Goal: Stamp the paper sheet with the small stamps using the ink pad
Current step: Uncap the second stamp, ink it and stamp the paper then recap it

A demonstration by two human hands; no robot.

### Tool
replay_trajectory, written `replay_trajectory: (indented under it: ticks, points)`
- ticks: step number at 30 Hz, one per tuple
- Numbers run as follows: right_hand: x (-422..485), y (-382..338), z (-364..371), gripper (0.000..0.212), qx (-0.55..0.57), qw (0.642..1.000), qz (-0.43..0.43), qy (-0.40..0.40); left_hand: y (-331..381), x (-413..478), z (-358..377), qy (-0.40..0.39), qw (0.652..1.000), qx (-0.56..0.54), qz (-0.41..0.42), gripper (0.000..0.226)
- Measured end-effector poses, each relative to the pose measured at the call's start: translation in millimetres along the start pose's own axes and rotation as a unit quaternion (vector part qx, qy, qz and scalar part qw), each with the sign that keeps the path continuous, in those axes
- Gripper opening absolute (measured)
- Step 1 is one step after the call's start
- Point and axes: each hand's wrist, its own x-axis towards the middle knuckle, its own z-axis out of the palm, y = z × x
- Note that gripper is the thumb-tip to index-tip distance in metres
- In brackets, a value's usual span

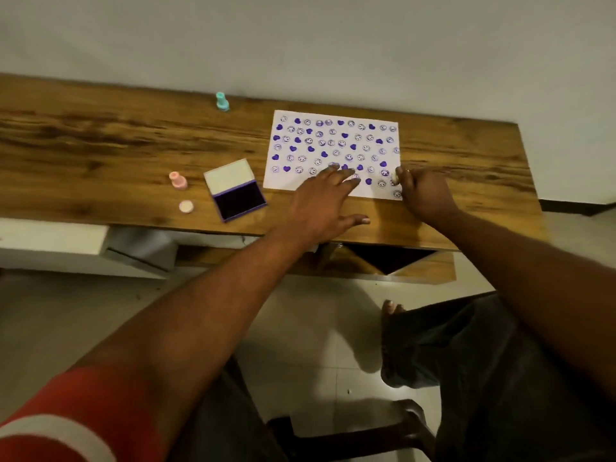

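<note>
A white paper sheet (333, 135) lies on the wooden table (116, 145), covered with several purple heart and smiley prints. My left hand (320, 205) lies flat with straight fingers pressing the sheet's near edge. My right hand (423, 191) pinches a small pale stamp (394, 177) at the sheet's near right corner, its base on the paper. The open purple ink pad (238, 198) sits left of the sheet, lid up. A pink stamp (178, 180) stands left of the pad, with a pink cap (186, 206) in front of it. A teal stamp (222, 101) stands at the table's back.
The table's far edge meets a pale wall. Below the near edge are a white shelf (53, 238), tiled floor, my knees and a dark stool (350, 428).
</note>
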Motion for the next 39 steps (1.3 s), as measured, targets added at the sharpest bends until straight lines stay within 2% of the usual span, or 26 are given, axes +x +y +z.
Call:
replay_trajectory:
  ticks: [3, 9, 18, 22, 27, 29, 33, 34, 35, 38, 39]
  points:
    - [2, 11, 5, 0.05, 0.009, 1.0, -0.002, -0.009, 7, 10, 18, -0.027, 0.999, 0.027, 0.028, 0.091]
    - [5, 17, 10, 0.053, -0.007, 1.0, -0.022, -0.012, -1, 15, 45, -0.03, 0.997, 0.042, 0.056, 0.091]
    - [3, 15, 11, 0.051, -0.07, 0.996, -0.052, -0.024, -7, 20, 68, -0.008, 0.998, 0.033, 0.054, 0.092]
    - [3, 11, 9, 0.043, -0.078, 0.995, -0.05, -0.032, -7, 19, 67, -0.009, 0.998, 0.037, 0.054, 0.093]
    - [5, 5, 3, 0.049, -0.119, 0.99, -0.057, -0.047, -7, 19, 67, -0.016, 0.998, 0.036, 0.054, 0.093]
    - [7, -3, -6, 0.054, -0.14, 0.987, -0.078, -0.019, -7, 19, 67, -0.014, 0.998, 0.033, 0.054, 0.093]
    - [19, -28, -37, 0.056, -0.13, 0.967, -0.15, 0.161, -8, 19, 67, -0.013, 0.998, 0.033, 0.057, 0.093]
    - [19, -32, -38, 0.056, -0.146, 0.959, -0.159, 0.183, -8, 19, 67, -0.013, 0.998, 0.033, 0.057, 0.093]
    - [16, -32, -33, 0.056, -0.169, 0.957, -0.157, 0.175, -7, 19, 67, -0.012, 0.998, 0.033, 0.057, 0.093]
    - [-3, -17, 9, 0.052, -0.264, 0.96, -0.094, 0.019, -7, 19, 66, -0.017, 0.998, 0.034, 0.055, 0.093]
    - [-7, -12, 19, 0.051, -0.274, 0.959, -0.076, -0.011, -7, 19, 66, -0.018, 0.998, 0.036, 0.053, 0.092]
